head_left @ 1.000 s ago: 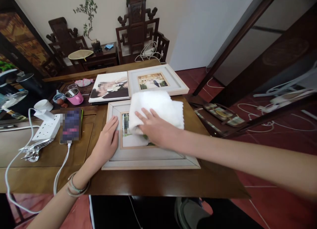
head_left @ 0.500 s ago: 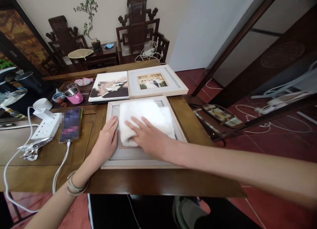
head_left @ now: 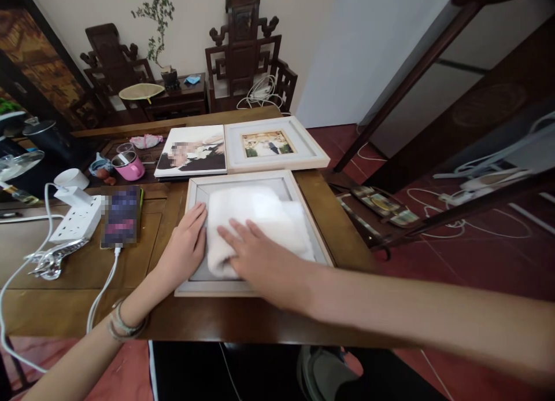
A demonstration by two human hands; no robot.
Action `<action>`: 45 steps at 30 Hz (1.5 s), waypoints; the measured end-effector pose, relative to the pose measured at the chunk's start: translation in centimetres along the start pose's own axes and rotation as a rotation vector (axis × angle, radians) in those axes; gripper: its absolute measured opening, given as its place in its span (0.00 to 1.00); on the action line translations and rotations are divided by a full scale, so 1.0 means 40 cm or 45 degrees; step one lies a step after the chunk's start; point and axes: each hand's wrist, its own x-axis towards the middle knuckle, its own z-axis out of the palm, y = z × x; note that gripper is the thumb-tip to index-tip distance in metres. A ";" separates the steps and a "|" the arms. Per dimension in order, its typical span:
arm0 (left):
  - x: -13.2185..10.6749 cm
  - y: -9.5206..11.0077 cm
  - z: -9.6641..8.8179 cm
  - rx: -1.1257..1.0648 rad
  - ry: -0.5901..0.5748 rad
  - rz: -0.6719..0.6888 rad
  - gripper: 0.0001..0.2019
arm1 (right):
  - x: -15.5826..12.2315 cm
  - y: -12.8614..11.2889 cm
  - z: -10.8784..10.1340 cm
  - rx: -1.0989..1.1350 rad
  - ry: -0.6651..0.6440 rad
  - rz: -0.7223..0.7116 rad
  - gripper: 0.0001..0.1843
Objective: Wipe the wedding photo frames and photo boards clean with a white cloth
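Note:
A light wooden picture frame (head_left: 310, 213) with a grey inner surface lies flat on the wooden table. Over its middle is a thick, folded white cloth (head_left: 251, 207). My right hand (head_left: 260, 259) presses down on the cloth's near part, fingers spread over it and thumb hidden at the fold. My left hand (head_left: 186, 242) rests on the frame's left side, its fingers stretched out along the edge. The cloth and my right hand cover most of the frame's inside.
Behind lie another frame (head_left: 312, 143) with a small photo and a photo panel (head_left: 191, 164). To the left are a phone (head_left: 121, 216) on a cable, a power strip (head_left: 80, 219) and a pink mug (head_left: 130, 168). A dark wooden chair (head_left: 243, 48) stands beyond.
My right hand and the white cloth have slid toward me, down the frame, uncovering more of its far part. My left hand stays at the left edge.

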 end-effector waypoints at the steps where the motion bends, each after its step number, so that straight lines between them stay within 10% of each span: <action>1: 0.002 0.001 -0.001 0.014 0.003 -0.002 0.22 | -0.021 -0.019 -0.003 0.039 -0.024 -0.040 0.24; 10: 0.014 -0.004 0.004 0.012 0.082 0.045 0.20 | -0.035 0.023 -0.027 0.217 -0.120 -0.034 0.26; 21: 0.002 0.010 -0.009 -0.201 0.139 0.017 0.28 | 0.148 0.109 -0.003 -0.210 0.386 0.121 0.19; 30: -0.005 0.006 -0.015 -0.309 0.225 -0.060 0.28 | 0.019 -0.066 -0.003 -0.018 0.178 -0.114 0.16; 38: 0.006 -0.008 0.002 -0.144 0.108 -0.004 0.22 | -0.111 -0.014 -0.009 0.233 -0.232 0.075 0.16; 45: 0.004 -0.014 0.005 -0.218 0.157 -0.001 0.26 | -0.081 -0.053 -0.029 0.132 -0.056 -0.259 0.22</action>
